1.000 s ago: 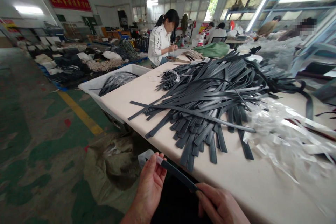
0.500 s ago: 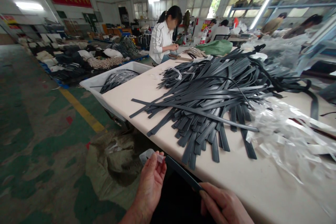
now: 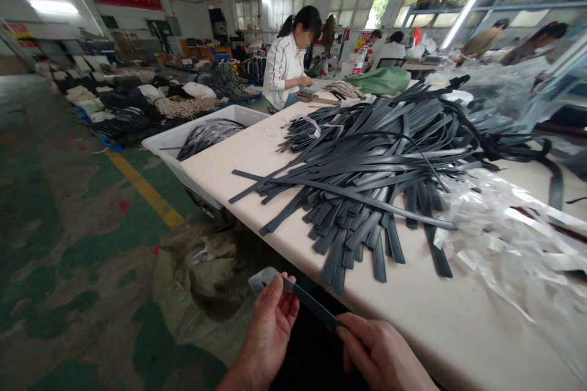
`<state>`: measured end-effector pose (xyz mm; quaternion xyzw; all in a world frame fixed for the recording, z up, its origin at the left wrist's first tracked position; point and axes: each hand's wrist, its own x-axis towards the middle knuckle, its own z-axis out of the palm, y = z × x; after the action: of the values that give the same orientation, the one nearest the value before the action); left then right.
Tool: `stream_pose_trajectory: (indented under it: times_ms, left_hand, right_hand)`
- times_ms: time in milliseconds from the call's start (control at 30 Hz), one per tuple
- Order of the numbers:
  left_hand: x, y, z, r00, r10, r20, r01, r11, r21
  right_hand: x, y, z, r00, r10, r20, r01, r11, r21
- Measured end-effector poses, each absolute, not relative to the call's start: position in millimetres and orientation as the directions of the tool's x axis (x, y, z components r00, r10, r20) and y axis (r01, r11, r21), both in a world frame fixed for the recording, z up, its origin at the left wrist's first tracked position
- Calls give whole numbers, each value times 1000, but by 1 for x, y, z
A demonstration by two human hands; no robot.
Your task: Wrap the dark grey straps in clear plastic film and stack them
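Observation:
In front of the table's near edge, my left hand [image 3: 271, 324] pinches a clear plastic sleeve [image 3: 262, 280] between thumb and fingers. A dark grey flat strap [image 3: 316, 308] runs from the sleeve's mouth down to my right hand [image 3: 378, 345], which is closed around it. The strap's tip seems to be inside the sleeve at my left fingers. On the table just beyond lies a big pile of similar dark straps [image 3: 376, 177], their cut ends pointing towards me.
Crumpled clear plastic sleeves [image 3: 499, 244] lie on the right of the cream table [image 3: 458, 330]. A white bin [image 3: 169, 156] holding straps stands at its left side. An olive sack [image 3: 183, 299] sits on the floor below. A co-worker in white [image 3: 282, 70] works at the far end.
My right hand has moved left and slightly up, bringing the strap's end into the plastic sleeve. My left hand still pinches the sleeve and has shifted slightly right and down.

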<state>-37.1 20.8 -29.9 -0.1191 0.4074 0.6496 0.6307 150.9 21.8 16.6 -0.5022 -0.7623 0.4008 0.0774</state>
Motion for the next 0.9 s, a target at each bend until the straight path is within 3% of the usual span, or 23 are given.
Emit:
stream_pose_trajectory:
  times_ms: [300, 467, 667, 900]
  left_hand:
    - [-31, 11, -48, 16, 637, -771, -919, 314, 240]
    - [-31, 12, -46, 32, 620, -784, -952, 257, 164]
    - [-13, 4, -44, 277, 690, -669, -878, 464, 115]
    - [-19, 7, -41, 106, 639, -762, -914, 364, 178]
  right_hand:
    - [130, 35, 19, -492, 806, -328, 741, 190, -644]
    - [148, 31, 31, -458, 842, -284, 727, 171, -666]
    - [128, 40, 28, -473, 843, -257, 715, 197, -671]
    - [159, 40, 41, -441, 869, -226, 736, 205, -646]
